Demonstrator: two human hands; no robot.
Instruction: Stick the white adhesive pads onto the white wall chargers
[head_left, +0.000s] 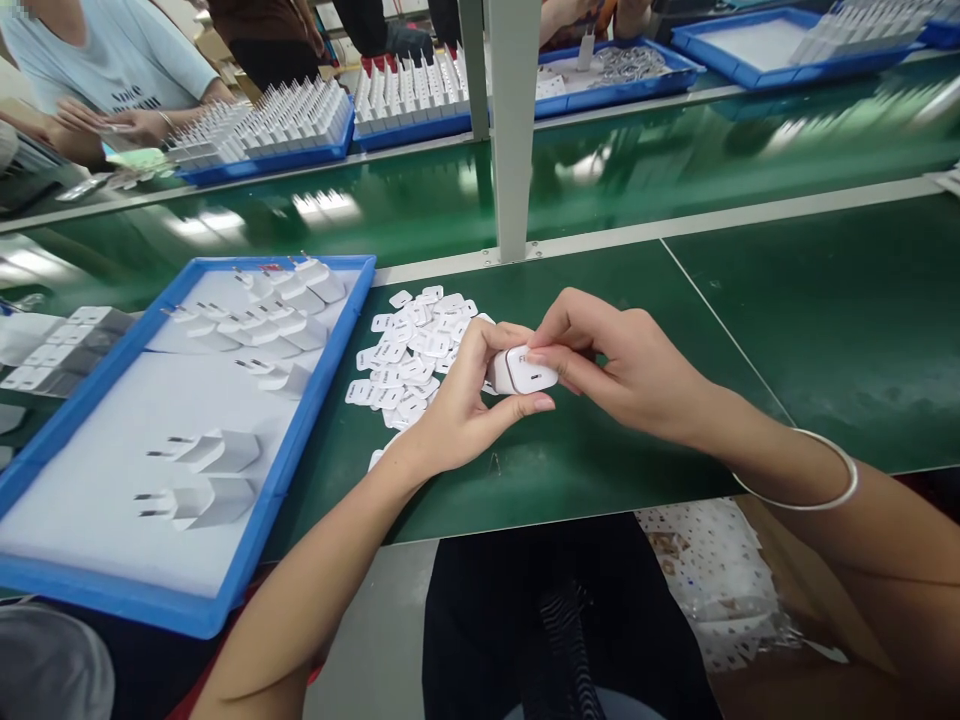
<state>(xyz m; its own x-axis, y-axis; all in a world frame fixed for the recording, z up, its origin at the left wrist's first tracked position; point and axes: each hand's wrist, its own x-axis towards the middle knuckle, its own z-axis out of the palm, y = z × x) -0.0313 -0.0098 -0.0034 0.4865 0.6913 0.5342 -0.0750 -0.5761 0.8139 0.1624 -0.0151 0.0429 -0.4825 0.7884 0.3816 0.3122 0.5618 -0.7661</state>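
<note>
One white charger plug (523,371), held just above the green bench mat (600,460), in front of the person's body. Port face turned toward the camera; long axis runs roughly left to right, tilted slightly down on the right. Prongs not visible.

Left hand (457,400): cups the plug from the left and below, thumb stretched under its lower edge, fingers curled over its left end. Clamped on the plug.

Right hand (622,365): comes in from the right, fingertips (537,352) pressed together on the plug's upper right edge; whether a label sits beneath them cannot be told. Wrist raised off the mat, a bangle (806,495) on the forearm. Both hands touch the plug; the left carries it.

Many small white labels (409,360), in a loose heap on the mat just left of the hands.

Blue tray (330,350), further left, with white plugs lying on their sides (214,450), prongs pointing left.

Metal post (514,130), upright behind the heap.

Far bench: further blue trays of upright plugs (262,125); other people's hands and sleeves at work beyond them.
</note>
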